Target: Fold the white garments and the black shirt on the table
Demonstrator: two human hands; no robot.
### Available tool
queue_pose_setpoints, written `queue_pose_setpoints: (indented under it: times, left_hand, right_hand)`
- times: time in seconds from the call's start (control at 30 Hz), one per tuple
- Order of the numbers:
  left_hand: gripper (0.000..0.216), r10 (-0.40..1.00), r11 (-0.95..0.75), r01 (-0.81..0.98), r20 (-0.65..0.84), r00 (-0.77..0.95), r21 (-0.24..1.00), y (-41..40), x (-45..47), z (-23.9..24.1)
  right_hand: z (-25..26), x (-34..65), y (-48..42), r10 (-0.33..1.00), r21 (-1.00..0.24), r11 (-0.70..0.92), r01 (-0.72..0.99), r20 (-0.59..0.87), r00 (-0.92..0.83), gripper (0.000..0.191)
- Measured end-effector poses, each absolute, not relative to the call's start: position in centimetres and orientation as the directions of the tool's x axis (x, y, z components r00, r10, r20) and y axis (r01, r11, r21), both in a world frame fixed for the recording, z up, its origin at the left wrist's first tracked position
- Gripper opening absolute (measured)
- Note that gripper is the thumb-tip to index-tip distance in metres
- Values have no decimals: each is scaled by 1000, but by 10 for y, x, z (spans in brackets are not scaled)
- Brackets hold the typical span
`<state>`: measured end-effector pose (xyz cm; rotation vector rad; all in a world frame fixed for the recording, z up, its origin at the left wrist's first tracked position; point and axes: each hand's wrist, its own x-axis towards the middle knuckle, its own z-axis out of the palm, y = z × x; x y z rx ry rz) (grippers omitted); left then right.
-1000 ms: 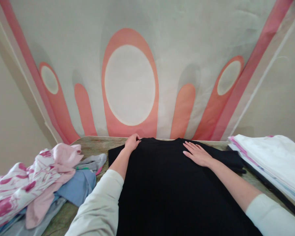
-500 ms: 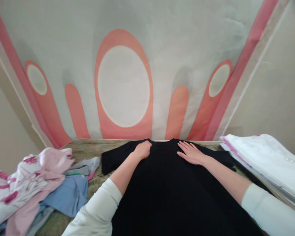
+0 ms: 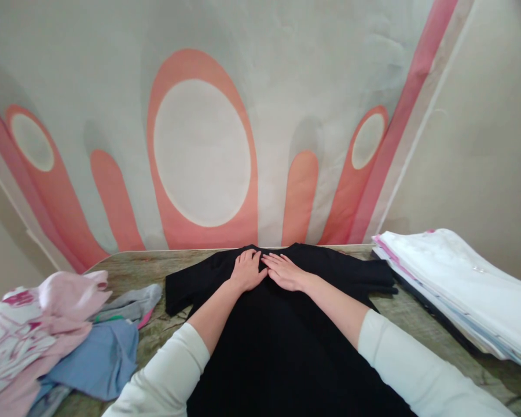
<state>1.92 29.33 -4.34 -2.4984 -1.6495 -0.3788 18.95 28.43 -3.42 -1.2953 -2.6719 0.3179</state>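
The head view has pale sleeves [image 3: 165, 365] nearest, pushed up on both forearms, slanting in over a black T-shirt [image 3: 282, 359]. The shirt lies spread on the table [image 3: 143, 266], its lower part running out of the bottom of the picture. To its left sits a loose heap: a floral cloth [image 3: 17, 324] in white and magenta, with pink fabric, a blue garment [image 3: 99, 359], and a grey garment [image 3: 134, 304] closest to the shirt. To its right, a folded stack [image 3: 464, 284] has white cloth on top and darker layers beneath.

Farther off, the left hand [image 3: 246, 272] and right hand [image 3: 285, 273] lie palm down near the shirt's neckline, fingers extended, gripping nothing; whether they touch each other I cannot tell. The short sleeves spread out on either side. Beyond the table's far edge stands a grey backdrop [image 3: 282, 87] with coral shapes and a large white oval [image 3: 202, 153].
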Motion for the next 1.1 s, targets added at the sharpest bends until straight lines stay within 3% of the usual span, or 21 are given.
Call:
queue_pose_setpoints:
  times: [0.17, 0.33, 0.43, 0.57, 0.67, 0.8, 0.9, 1.0, 1.1]
  left_hand:
    - [66, 910, -390, 919, 178, 374, 62, 298, 19, -46]
    - [69, 920, -382, 920, 128, 369, 87, 300, 19, -47]
    - [71, 921, -379, 921, 132, 367, 87, 299, 19, -45]
    - [77, 923, -378, 922, 116, 368, 87, 300, 20, -45]
    - [80, 924, -374, 923, 115, 364, 87, 301, 20, -46]
    - [78, 925, -371, 925, 125, 360, 85, 301, 20, -47]
    - [75, 922, -374, 924, 139, 361, 83, 301, 21, -47]
    - [74, 923, -370, 925, 142, 357, 84, 301, 21, -47]
    - [71, 926, -365, 927, 133, 352, 87, 302, 22, -46]
  right_hand:
    - [-40, 233, 298, 834, -208, 544, 813, 27, -551, 66]
    - [-39, 311, 319, 989, -112, 144, 983, -26, -148, 75]
    - [-39, 328, 318, 999, -86, 52, 995, 2, -52, 77]
    - [-47, 305, 296, 968, -88, 247, 965, 73, -241, 75]
    - [-53, 296, 285, 936, -134, 352, 926, 39, -350, 73]
    - [-48, 320, 290, 987, -94, 161, 983, 1, -161, 74]
    - [-42, 333, 282, 995, -46, 70, 996, 71, -67, 73]
    - [-41, 324, 247, 971, -62, 208, 976, 132, -199, 70]
    - [-46, 315, 203, 923, -123, 385, 915, 77, -378, 67]
